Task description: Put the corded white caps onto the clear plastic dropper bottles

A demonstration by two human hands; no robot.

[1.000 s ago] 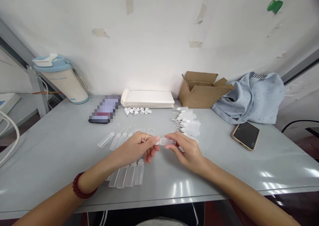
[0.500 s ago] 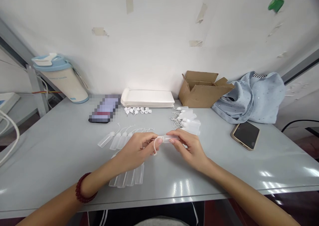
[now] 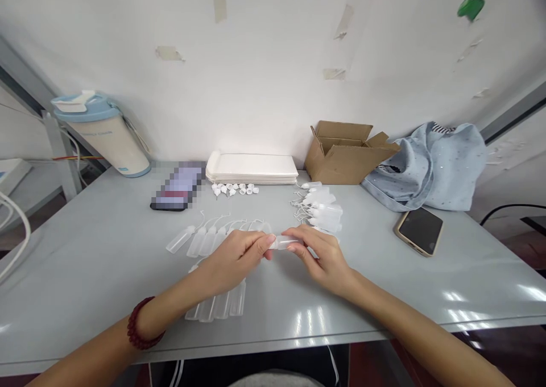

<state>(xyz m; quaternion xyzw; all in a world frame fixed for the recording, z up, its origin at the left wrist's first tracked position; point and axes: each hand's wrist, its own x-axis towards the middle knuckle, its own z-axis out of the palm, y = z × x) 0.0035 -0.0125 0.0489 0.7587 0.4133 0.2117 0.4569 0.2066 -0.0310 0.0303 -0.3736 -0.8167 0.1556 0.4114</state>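
Note:
Both hands meet over the middle of the grey table (image 3: 106,273) on one small clear plastic squeeze bottle (image 3: 285,242), held level. My left hand (image 3: 236,259) pinches its cap end; my right hand (image 3: 322,256) grips its body. Behind my left hand lies a row of several capped bottles (image 3: 200,240). More bottles (image 3: 222,306) lie in front, partly hidden under my left wrist. A heap of bottles with tethered caps (image 3: 325,212) sits just beyond my right hand. Small white caps (image 3: 235,190) are scattered further back.
A stack of white bags (image 3: 251,169) and an open cardboard box (image 3: 346,153) stand at the wall. A blue-lidded jug (image 3: 102,134) is back left, a blurred dark phone (image 3: 178,187) beside it. Another phone (image 3: 420,231) and a light blue garment (image 3: 430,165) lie right.
The looped white tether that hung below my left fingers half a second ago is no longer visible. Both hands stay on the bottle, barely shifted.

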